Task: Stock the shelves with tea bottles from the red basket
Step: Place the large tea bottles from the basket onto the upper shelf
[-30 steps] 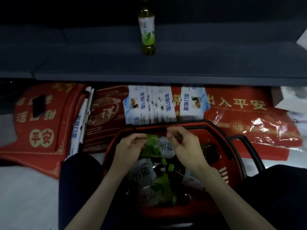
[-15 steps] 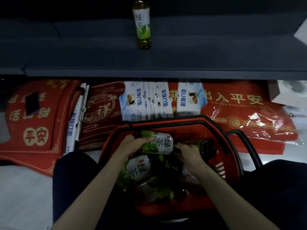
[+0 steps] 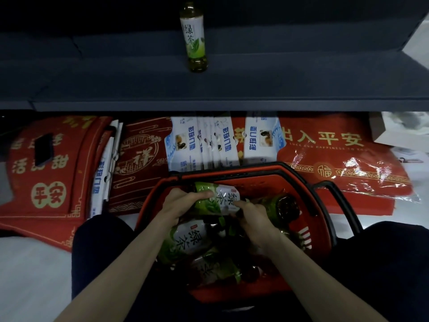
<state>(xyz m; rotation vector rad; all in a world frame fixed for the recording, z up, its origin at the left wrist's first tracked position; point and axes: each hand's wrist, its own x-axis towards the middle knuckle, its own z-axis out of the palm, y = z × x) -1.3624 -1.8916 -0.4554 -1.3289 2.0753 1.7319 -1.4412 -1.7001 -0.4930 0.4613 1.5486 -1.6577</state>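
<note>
**Shelf [image 3: 278, 84] holds one bottle; most of the stock waits below**

Stocking looks barely begun. A single green tea bottle [image 3: 194, 40] stands upright on the dark shelf at upper centre of the frame, with bare shelf on both sides of it. The red basket [image 3: 301, 180] sits at lower centre, between the person's knees, and several more bottles [image 3: 185, 240] lie heaped inside.

The left hand [image 3: 181, 204] is wrapped round the body of the held bottle [image 3: 218, 198], which lies sideways just inside the basket's far rim. The right hand [image 3: 253, 219] curls at that bottle's right end. Whether it pinches the neck or only touches it cannot be told. This bottle has yet to leave the basket, and the heap beneath appears untouched.
</note>
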